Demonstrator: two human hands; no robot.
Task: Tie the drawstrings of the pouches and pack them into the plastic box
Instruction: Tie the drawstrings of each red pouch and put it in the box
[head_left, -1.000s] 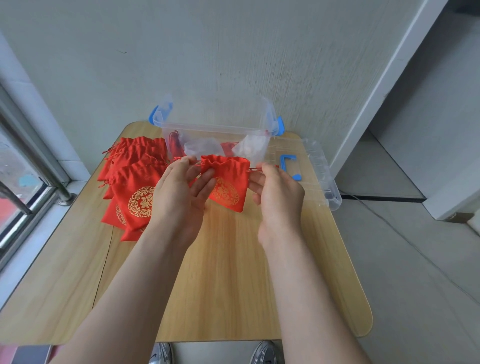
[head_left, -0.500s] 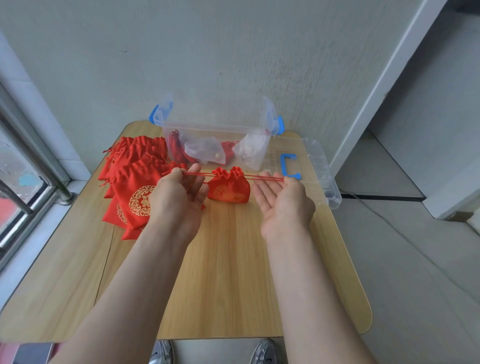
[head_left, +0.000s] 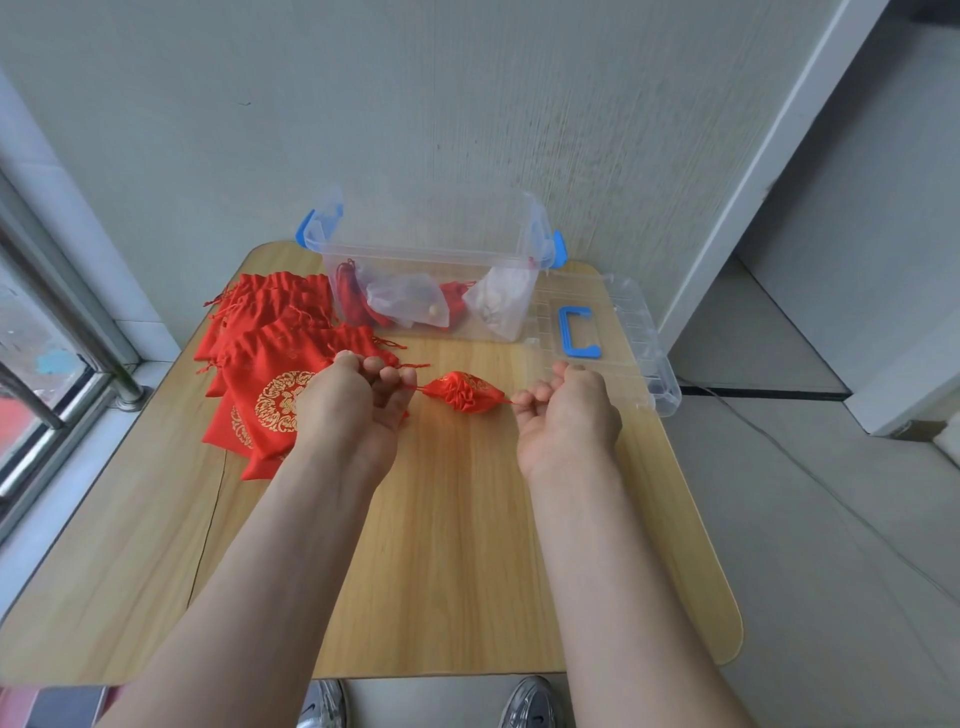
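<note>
pouch cinched, above tabletop; left hand and right hand apart, pinching its drawstrings.

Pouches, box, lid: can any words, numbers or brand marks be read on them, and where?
None can be read.
Pouches: a round gold emblem, its centre too blurred to read.
Box and lid: no label shows.
</note>
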